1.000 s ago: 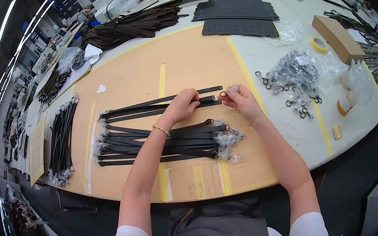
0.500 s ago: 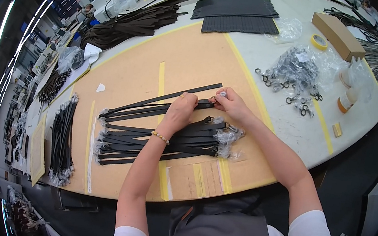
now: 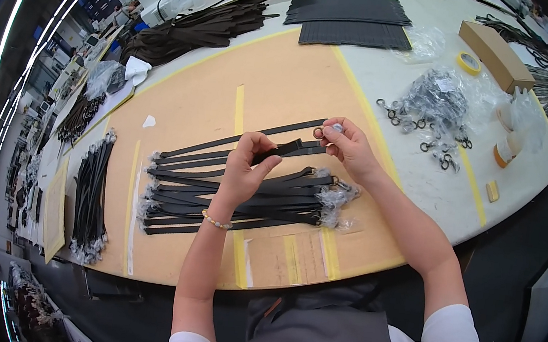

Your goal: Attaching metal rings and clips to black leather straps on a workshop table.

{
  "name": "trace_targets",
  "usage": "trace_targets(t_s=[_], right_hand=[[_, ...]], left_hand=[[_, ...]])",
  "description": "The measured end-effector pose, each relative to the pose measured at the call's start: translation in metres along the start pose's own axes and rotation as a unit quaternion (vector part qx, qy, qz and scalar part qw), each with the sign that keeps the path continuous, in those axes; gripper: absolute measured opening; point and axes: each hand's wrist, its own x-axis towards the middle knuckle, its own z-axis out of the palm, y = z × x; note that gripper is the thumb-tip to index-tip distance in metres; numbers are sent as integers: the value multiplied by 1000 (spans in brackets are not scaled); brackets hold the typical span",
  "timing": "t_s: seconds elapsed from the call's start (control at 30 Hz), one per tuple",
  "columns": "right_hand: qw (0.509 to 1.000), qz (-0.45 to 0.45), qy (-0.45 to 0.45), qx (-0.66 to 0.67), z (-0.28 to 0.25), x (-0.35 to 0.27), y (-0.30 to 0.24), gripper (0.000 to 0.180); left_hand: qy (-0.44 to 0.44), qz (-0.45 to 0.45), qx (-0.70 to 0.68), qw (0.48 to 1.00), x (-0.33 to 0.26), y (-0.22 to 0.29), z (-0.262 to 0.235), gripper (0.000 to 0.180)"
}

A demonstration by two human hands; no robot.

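My left hand (image 3: 245,167) is closed on the end part of a black strap (image 3: 289,148), fingers and thumb pinching it above the row of straps. My right hand (image 3: 353,152) pinches a metal snap hook (image 3: 320,133); its dark ring points toward the strap end, and a bit of clear wrap shows at the fingers. Ring and strap end look apart. Below my hands lies a bundle of black straps (image 3: 243,203) side by side, their plastic-wrapped metal ends (image 3: 337,203) at the right and more wrapped ends at the left.
A pile of wrapped snap hooks (image 3: 437,99) lies at the right, near yellow tape (image 3: 468,63) and a cardboard box (image 3: 495,56). Flat black strips (image 3: 348,16) and dark straps (image 3: 196,28) lie at the back. Another strap bundle (image 3: 91,196) is at the left.
My left hand has moved left and down and turned, lifting the strap end into view. The right hand has shifted slightly right, and the ring in its fingers now shows clearly.
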Motion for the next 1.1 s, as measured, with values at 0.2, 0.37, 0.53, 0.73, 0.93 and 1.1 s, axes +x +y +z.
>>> trace_targets(t_s=[0.2,0.37,0.53,0.73,0.93,1.1], right_hand=[[985,45,-70,151,11,-16,-8,19],[981,92,-88,144,24,-23,-13,15],[962,92,-106,234,28,-26,-13,18],[962,111,-112,224,32,-28,-3,18],[931,180,-120,294,30,-30,-5,18],[912,192,-154,329,29,-31,-5,18]], left_hand=[[-14,9,44,999,-7,-2,14,26],[-18,-4,30,999,-8,-2,11,24],[-24,-15,-4,1000,-11,5,10,23],[-28,-32,-43,998,-16,8,10,23],[-37,-4,-39,999,-21,6,7,23],[-47,-7,-44,998,-24,9,6,21]])
